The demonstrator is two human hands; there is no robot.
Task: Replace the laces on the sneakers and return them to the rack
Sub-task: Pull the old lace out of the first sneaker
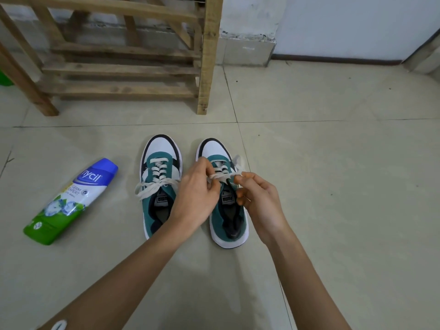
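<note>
Pinching grip noted at both hands, over the right-side sneaker. Logged left hand with thumb and fingertips clamped on one end of that sneaker's white lace, other fingers curled. Logged right hand clamped the same way on the other end, remaining fingers folded toward the palm. Found the lace stretched between the two hands, just above the tongue.

Recorded both sneakers upright on their soles near the middle of the floor, side by side, close but apart, toes toward the far wall edge. Noted left-side sneaker laced through, its own lace crossed at the top with ends spread to both sides; could not tell whether knotted. Noted left forearm passing over its heel.

Located wooden rack at the floor's far edge by the wall, well apart from the sneakers. Located bottle, blue cap and green base, lying on its side toward the floor's left edge.
</note>
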